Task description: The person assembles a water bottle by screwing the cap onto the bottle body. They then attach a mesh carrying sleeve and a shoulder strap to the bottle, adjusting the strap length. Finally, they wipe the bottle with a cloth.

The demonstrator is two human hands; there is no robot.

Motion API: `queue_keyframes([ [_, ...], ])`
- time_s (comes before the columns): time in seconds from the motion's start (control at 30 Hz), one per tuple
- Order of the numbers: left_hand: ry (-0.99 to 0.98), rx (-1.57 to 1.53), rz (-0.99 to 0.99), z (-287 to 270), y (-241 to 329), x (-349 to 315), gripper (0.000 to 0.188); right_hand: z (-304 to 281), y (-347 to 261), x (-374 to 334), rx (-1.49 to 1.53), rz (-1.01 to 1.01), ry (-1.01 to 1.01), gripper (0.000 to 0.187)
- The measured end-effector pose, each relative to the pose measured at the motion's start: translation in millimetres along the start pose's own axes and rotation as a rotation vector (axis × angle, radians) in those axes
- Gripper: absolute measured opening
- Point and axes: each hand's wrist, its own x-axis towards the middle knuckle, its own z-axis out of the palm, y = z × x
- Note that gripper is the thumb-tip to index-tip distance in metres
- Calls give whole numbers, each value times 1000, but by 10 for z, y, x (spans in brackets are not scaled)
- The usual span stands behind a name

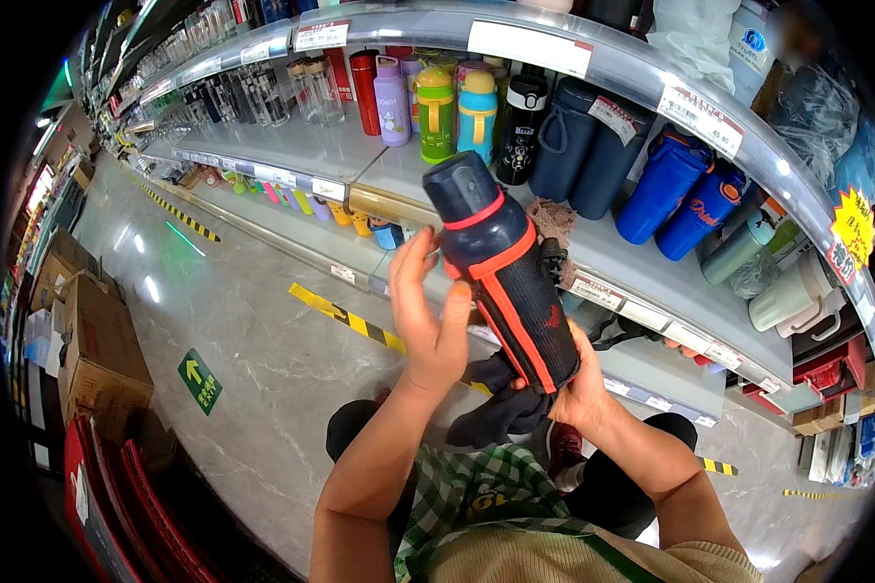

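In front of the shelf, a dark insulated bottle [520, 301] in a black sleeve with orange-red trim is tilted, its dark cap toward the upper left. My right hand [583, 384] is closed around its lower end. Beside its neck, my left hand [428, 316] is open with fingers stretched; whether the fingertips touch the bottle, I cannot tell. Below the bottle hangs a dark grey cloth [496, 413], and what holds it is partly hidden. Behind the bottle, a brownish-pink cloth [554, 225] lies at the shelf edge.
The grey shelf [399, 175] carries green [436, 117] and blue kids' bottles [476, 117], a black flask [523, 126], blue tumblers [663, 185] and a white mug [792, 296]. Cardboard boxes [107, 340] stand on the left. Red panels [117, 486] are at lower left.
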Motion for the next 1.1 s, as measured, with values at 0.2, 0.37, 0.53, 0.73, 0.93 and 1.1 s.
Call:
queue_keyframes([
  [0.2, -15, 109, 85, 7, 53, -6, 43, 36, -24, -36, 45, -17, -18, 52],
  [0.37, -20, 233, 270, 13, 126, 14, 41, 43, -25, -30, 21, -34, 31, 52],
  [0.53, -42, 175, 121, 65, 158, -9, 31, 62, 23, -14, -13, -86, 31, 55],
  [0.73, -53, 122, -84, 79, 147, -32, 20, 152, 23, 17, -17, -173, 124, 59],
  [0.93, -166, -481, -709, -15, 186, 51, 9, 42, -68, 56, -137, -263, 121, 65],
  [1.1, -171, -582, -771, -28, 133, 60, 11, 32, -66, 57, -131, -238, 133, 66],
])
